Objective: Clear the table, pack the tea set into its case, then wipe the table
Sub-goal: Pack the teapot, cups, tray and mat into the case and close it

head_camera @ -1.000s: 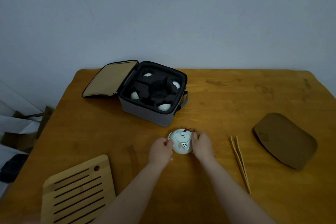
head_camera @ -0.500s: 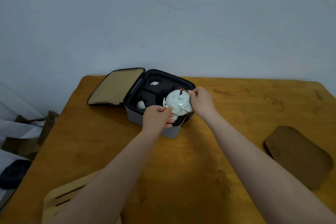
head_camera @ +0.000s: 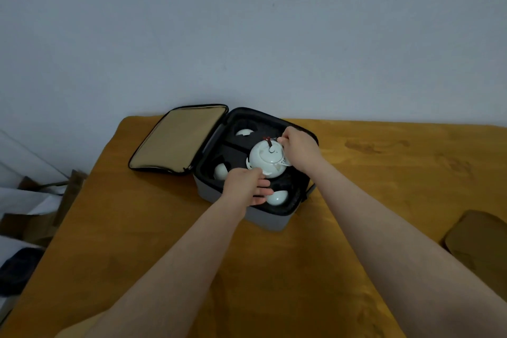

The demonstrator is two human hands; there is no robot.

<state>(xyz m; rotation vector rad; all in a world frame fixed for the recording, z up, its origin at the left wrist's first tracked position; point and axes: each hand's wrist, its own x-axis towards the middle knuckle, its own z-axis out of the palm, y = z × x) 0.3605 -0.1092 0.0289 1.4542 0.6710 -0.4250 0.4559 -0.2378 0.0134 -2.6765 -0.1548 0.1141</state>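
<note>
Teapot [head_camera: 267, 158], white with a red cord at its lid, is between your two hands over the middle of the open case [head_camera: 269, 219], above the black foam insert. Whether it already sits in the foam or is just clear of it cannot be told.

Your left hand [head_camera: 245, 186] grips the pot at its 7 o'clock side, thumb against the body and fingers curled beneath. Your right hand [head_camera: 297, 149] holds it at the 2 o'clock side, fingers curled and pinching near the cord and the handle.

Three white cups sit in foam pockets around the pot: one cup [head_camera: 245, 132] at its 11 o'clock, a second cup [head_camera: 220, 171] at 9 o'clock, and a third cup [head_camera: 277, 197] at 6 o'clock, just beside your left fingers.

On the wooden table [head_camera: 274, 269] the grey case stands toward 12 o'clock. Its tan-lined lid [head_camera: 178, 138] lies flat on the table at the case's 10 o'clock. A brown pad [head_camera: 480, 241] lies at the table's 3 o'clock edge, well apart from the case.
</note>
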